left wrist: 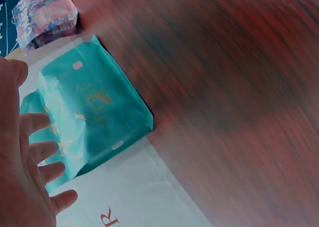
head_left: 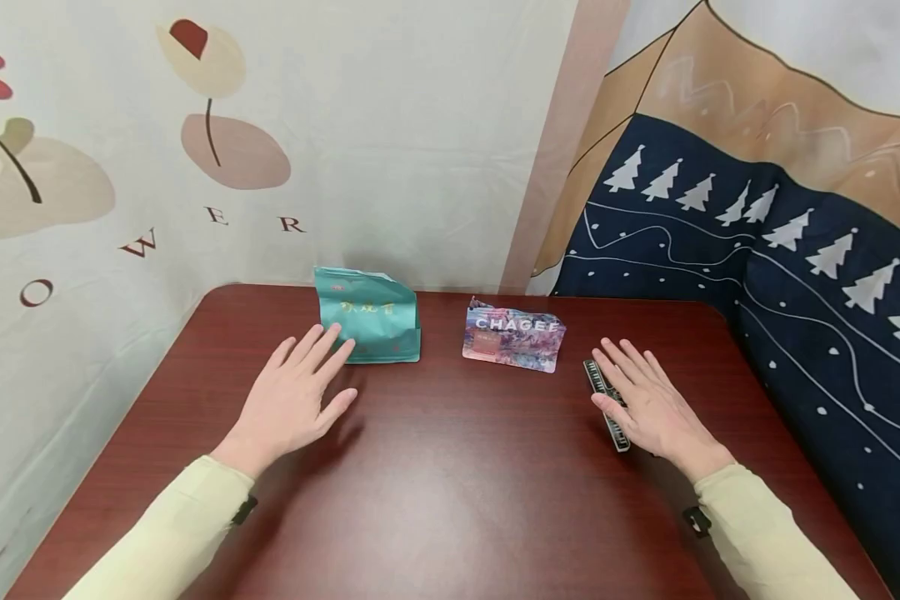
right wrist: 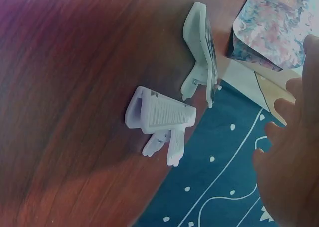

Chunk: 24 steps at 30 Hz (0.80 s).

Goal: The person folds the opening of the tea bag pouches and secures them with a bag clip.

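A teal pouch [head_left: 375,321] with gold lettering stands at the back of the table, its top edge uneven. My left hand [head_left: 288,400] is spread, palm down, in front of its left side, and the fingertips overlap it in the head view. My right hand [head_left: 648,408] hovers with straight fingers over a long dark-faced clip [head_left: 600,383]. Two clips show in the right wrist view: a pale green clip [right wrist: 197,52] and a lavender clip [right wrist: 167,114], the latter hidden by the hand in the head view. Neither hand holds anything.
A pink-and-blue patterned bag [head_left: 513,337] marked CHAGEE stands between the teal pouch and the clips. The reddish-brown table [head_left: 420,500] meets a white printed cloth [head_left: 420,150] behind it and a navy cloth with white trees [head_left: 795,275] along its right edge.
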Each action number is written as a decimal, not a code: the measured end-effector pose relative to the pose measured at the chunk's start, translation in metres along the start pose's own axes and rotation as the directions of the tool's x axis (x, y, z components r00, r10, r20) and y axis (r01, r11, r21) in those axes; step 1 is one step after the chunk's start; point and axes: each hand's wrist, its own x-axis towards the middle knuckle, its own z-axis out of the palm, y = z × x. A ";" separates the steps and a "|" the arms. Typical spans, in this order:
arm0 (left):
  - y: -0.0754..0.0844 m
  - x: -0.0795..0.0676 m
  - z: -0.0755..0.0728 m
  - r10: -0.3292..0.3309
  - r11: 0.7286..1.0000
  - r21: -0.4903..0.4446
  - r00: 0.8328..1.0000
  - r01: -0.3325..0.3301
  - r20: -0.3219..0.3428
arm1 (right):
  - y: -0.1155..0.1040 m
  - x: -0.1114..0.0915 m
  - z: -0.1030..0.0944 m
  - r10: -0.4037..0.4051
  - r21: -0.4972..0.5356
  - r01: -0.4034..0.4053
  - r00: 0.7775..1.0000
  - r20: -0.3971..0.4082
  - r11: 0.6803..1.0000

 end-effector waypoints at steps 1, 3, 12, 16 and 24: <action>0.002 0.000 0.000 0.005 1.000 -0.004 1.000 -0.005 -0.008 | 0.000 0.000 0.000 0.001 0.003 -0.001 1.000 0.002 1.000; 0.005 0.001 0.001 0.012 1.000 -0.011 1.000 -0.012 -0.016 | 0.000 0.000 0.001 0.003 0.011 -0.003 1.000 0.003 1.000; 0.017 0.009 0.001 0.024 0.999 -0.040 1.000 -0.025 -0.018 | -0.002 0.003 -0.001 0.028 0.063 -0.029 0.999 0.019 0.998; 0.022 0.013 0.003 0.029 0.998 -0.057 0.999 -0.031 -0.041 | -0.004 0.005 0.000 0.032 0.093 -0.034 0.999 0.016 0.995; 0.034 0.023 0.006 0.039 0.996 -0.077 0.996 -0.045 -0.077 | -0.006 0.009 0.004 0.028 0.132 -0.027 1.000 -0.007 0.991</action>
